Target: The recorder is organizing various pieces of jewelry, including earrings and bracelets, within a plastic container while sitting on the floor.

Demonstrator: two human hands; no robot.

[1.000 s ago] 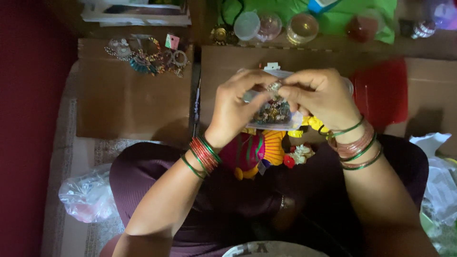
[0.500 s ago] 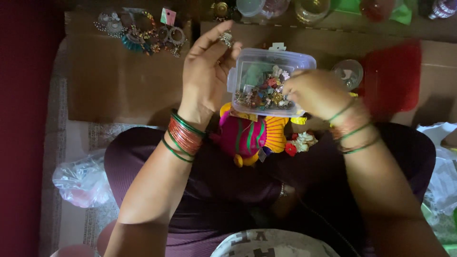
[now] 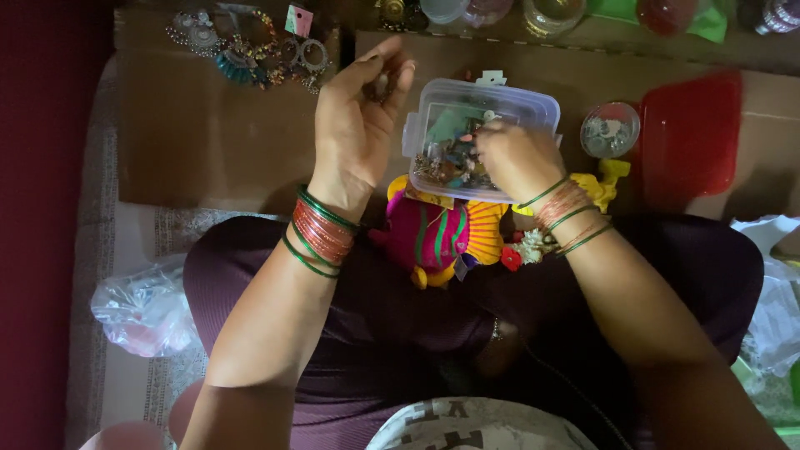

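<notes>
My left hand [image 3: 357, 133] is raised over the cardboard with its fingers curled around a small metallic trinket [image 3: 383, 83]. To its right a clear plastic box [image 3: 500, 100] full of small colourful beads and jewellery bits rests over my lap. My right hand [image 3: 512, 158] lies over the box's near right part with its fingertips dipped among the pieces; what they pinch is hidden. Under the box lies a pink, green and yellow fabric ornament [image 3: 433, 237]. Both wrists carry red and green bangles.
A brown cardboard sheet [image 3: 208, 142] covers the floor ahead, with a heap of earrings and jewellery [image 3: 242, 50] at its far left. A red lid [image 3: 692, 137] and a small round clear container [image 3: 610, 129] lie right of the box. Jars [image 3: 550, 12] line the far edge. A plastic bag [image 3: 146, 304] lies left.
My hands, joined above the box a second ago, have parted. The left hand has lifted away to the left with a small piece; the right hand has dipped into the box.
</notes>
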